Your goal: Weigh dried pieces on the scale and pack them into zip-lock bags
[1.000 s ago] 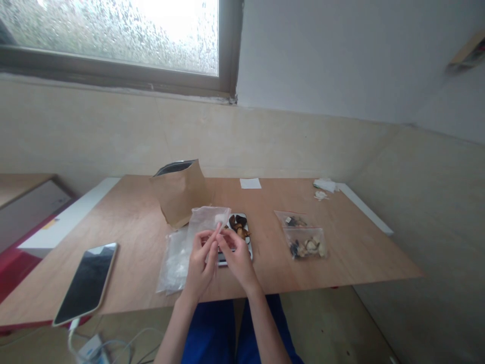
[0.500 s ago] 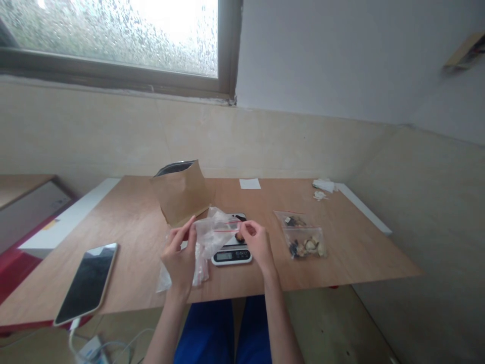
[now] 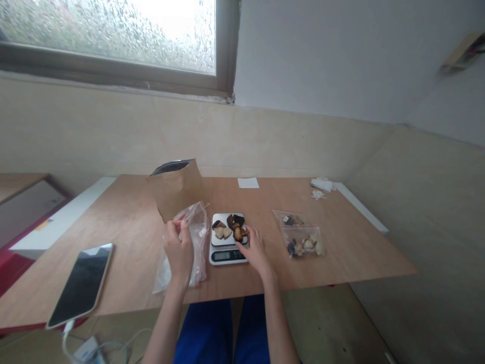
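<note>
My left hand (image 3: 180, 250) pinches a clear plastic zip bag (image 3: 197, 222), which hangs to the right of the fingers. Beneath it, more clear bags (image 3: 162, 275) lie on the table. A small white kitchen scale (image 3: 214, 240) carries several dried pieces: pale slices (image 3: 223, 232) on the left and dark brown chunks that look like dried mushroom (image 3: 239, 233) on the right. My right hand (image 3: 259, 253) is at the scale's right edge, thumb and fingers apart beside the brown chunks. Whether the fingertips touch them I cannot tell.
A brown paper pouch (image 3: 176, 189) stands open behind the bags. Two filled zip bags (image 3: 303, 242) lie to the right. A phone (image 3: 81, 283) on a cable is at left. A white paper (image 3: 248, 183) and crumpled tissue (image 3: 322, 184) lie at the back.
My right hand has let go of the zip bag and come down to the scale's right edge. My left hand has drawn the bag leftward, uncovering the scale and the dried pieces.
</note>
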Tool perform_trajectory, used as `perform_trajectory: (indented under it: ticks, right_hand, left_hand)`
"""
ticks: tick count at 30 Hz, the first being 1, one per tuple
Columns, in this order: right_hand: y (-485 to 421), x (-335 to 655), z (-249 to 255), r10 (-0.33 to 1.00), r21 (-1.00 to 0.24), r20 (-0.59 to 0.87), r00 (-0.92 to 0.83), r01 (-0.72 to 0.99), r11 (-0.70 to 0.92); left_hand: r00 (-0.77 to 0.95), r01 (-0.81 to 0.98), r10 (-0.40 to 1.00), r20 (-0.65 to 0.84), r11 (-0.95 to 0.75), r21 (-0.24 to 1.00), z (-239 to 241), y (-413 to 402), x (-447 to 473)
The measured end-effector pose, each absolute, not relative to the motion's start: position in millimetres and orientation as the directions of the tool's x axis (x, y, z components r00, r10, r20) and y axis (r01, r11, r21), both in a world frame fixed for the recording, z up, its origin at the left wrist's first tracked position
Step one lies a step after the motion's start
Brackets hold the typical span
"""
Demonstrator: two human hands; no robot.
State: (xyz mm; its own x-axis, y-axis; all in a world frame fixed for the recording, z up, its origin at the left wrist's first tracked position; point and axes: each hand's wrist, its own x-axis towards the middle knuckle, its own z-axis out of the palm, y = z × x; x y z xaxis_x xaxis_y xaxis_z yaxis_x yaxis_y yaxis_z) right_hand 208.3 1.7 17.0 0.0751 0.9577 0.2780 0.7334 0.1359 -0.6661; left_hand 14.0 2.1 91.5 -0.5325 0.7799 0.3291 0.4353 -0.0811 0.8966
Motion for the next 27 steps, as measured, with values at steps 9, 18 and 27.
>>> perform_trajectory:
  ticks: [9, 18, 27]
  right_hand:
    - [-1, 207, 33, 0.964, -0.645, 0.233, 0.128, 0.762, 0.054]
    - [-11, 177, 86, 0.947, -0.809, 0.318, 0.049, 0.536, 0.243]
    - [-13, 150, 101, 0.916, -0.673, 0.334, -0.222, 0.625, 0.396]
  left_hand:
    - [-0.554, 0.329, 0.818, 0.153, 0.046, 0.943, 82, 6, 20]
    - [-0.470, 0.284, 0.875, 0.115, 0.026, 0.958, 81, 0, 30]
    - [-0.411, 0.271, 0.893, 0.183, -0.072, 0.960, 76, -7, 33]
